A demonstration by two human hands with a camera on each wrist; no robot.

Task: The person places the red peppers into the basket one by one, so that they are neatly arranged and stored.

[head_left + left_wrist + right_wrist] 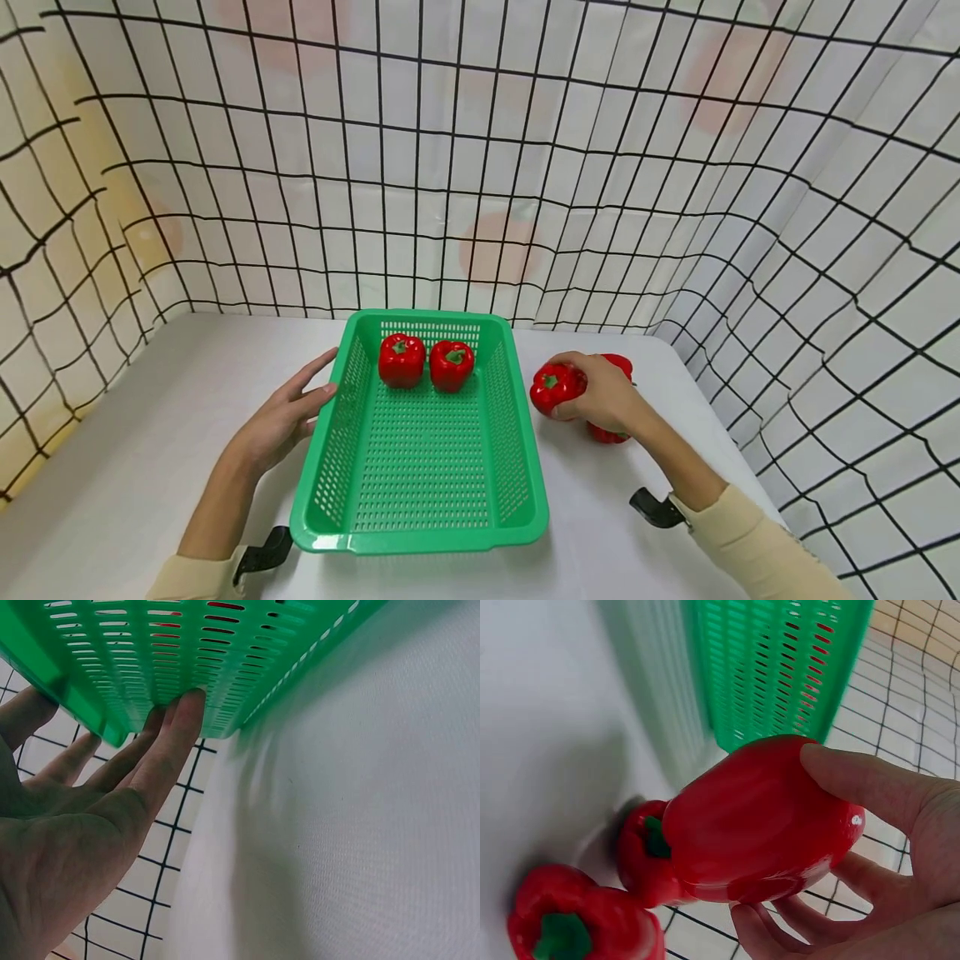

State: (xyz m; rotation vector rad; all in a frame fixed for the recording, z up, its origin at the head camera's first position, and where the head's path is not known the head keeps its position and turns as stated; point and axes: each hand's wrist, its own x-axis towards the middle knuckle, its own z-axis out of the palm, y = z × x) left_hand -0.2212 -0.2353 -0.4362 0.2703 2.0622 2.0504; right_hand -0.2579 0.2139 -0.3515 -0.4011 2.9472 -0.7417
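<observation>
My right hand point(606, 393) grips a red bell pepper point(553, 387) just right of the green basket point(420, 543). In the right wrist view the thumb lies on one side of this pepper point(754, 817) and the fingers on the other. Two more red peppers with green stems, one nearer point(577, 919) and one behind it point(641, 855), lie on the table past the held one. My left hand point(288, 415) is at the basket's left side, its extended fingers against the perforated outer wall point(217, 667).
Inside the basket, a left pepper point(402, 361) and a right pepper point(452, 367) stand side by side at the far end. A white cloth covers the table point(172, 400). Black netting point(450, 133) over pale sheets encloses the back and both sides.
</observation>
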